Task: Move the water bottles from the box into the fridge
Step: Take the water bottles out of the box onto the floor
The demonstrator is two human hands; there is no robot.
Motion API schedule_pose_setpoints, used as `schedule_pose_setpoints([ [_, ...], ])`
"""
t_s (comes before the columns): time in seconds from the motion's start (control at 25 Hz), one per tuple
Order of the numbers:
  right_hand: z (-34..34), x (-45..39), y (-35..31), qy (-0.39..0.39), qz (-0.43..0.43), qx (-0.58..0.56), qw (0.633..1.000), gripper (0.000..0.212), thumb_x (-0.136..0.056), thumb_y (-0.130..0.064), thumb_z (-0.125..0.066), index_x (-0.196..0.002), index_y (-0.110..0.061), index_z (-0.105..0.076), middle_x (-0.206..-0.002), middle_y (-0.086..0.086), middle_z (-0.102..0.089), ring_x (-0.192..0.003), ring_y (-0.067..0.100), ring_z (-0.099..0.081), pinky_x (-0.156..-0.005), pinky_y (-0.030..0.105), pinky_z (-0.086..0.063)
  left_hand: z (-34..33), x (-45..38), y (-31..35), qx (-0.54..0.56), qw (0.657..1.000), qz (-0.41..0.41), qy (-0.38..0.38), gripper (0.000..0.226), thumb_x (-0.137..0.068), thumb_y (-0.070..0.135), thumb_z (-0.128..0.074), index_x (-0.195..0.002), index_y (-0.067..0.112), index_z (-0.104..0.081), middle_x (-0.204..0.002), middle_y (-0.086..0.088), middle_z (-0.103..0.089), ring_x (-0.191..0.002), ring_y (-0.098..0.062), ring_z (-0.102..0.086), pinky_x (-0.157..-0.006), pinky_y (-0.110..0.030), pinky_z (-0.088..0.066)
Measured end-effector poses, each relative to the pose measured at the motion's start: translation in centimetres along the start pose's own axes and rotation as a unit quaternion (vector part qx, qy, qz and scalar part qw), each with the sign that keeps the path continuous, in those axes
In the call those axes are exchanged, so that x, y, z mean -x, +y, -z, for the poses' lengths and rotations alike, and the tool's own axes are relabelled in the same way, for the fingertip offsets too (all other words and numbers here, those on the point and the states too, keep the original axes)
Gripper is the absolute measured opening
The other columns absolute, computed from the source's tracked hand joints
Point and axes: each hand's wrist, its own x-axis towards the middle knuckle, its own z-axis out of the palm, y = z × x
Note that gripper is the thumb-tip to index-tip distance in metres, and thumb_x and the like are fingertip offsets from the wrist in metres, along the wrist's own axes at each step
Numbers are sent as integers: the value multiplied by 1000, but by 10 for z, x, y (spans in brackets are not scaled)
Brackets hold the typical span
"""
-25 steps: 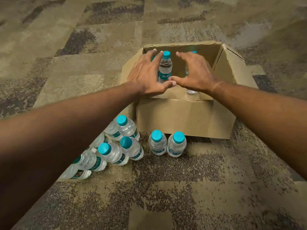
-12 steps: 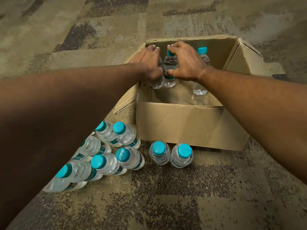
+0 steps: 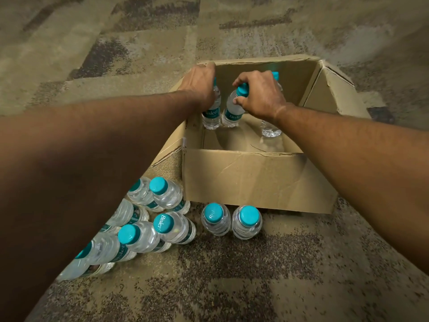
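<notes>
The left hand point(image 3: 199, 86) has its grip closed over the top of one water bottle point(image 3: 211, 113); the right hand point(image 3: 261, 95) pinches the neck of a tilted bottle point(image 3: 232, 112) beside it. Both bottles are inside the cardboard box point(image 3: 257, 180). A third bottle point(image 3: 270, 129) stands there. More bottles point(image 3: 167, 212) crowd the carpet point(image 3: 301, 275) in front.

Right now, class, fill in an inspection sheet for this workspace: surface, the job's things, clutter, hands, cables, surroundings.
Surface: patterned carpet.
Job's things: open cardboard box holding three upright water bottles; fridge not in view.
Clutter: about ten bottles on the carpet in front of the box, two upright, the rest grouped to the left.
Hands: left hand grips one boxed bottle; right hand grips another.
Cables: nothing seen.
Surroundings: nothing seen beyond carpet.
</notes>
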Motion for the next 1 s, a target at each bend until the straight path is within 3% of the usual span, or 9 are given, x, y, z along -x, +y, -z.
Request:
schedule_pose_setpoints([
  [0.2,0,7,3,-5,-17,-14,1000,47,-78,-21,-80,-122,-15,-65,-122,4,-66,-112,16,-62,-90,20,-44,1,6,6,69,997,28,34,41,-80,19,-77,-114,10,-55,-118,-9,-56,-103,-22,-57,-88,-33,-55],
  [0.32,3,13,8,25,-54,-89,994,47,-72,-20,-86,-114,-14,-68,-113,2,-69,-102,12,-64,-90,20,-52,-6,13,6,100,994,41,21,41,-74,24,-83,-109,12,-64,-112,-7,-64,-100,-17,-62,-85,-30,-57],
  [0.52,33,32,19,51,-91,-189,976,52,-64,-22,-90,-112,-13,-70,-106,-1,-72,-93,3,-67,-82,13,-54,6,31,9,233,969,69,38,41,-68,23,-88,-105,12,-72,-99,1,-70,-85,-6,-65,-69,-12,-52],
  [0.72,92,56,16,72,-75,-288,952,53,-62,-17,-91,-111,-10,-71,-101,-2,-73,-90,3,-70,-84,23,-57,44,51,27,417,907,34,47,42,-59,18,-92,-96,9,-74,-89,0,-74,-82,-8,-71,-77,-24,-59],
  [1.0,180,93,-13,74,-13,-331,941,50,-59,-6,-91,-105,-6,-72,-89,-5,-75,-86,7,-72,-76,20,-56,107,76,75,498,863,-72,54,38,-57,16,-94,-89,9,-74,-86,-7,-75,-76,-13,-69,-78,-31,-59],
])
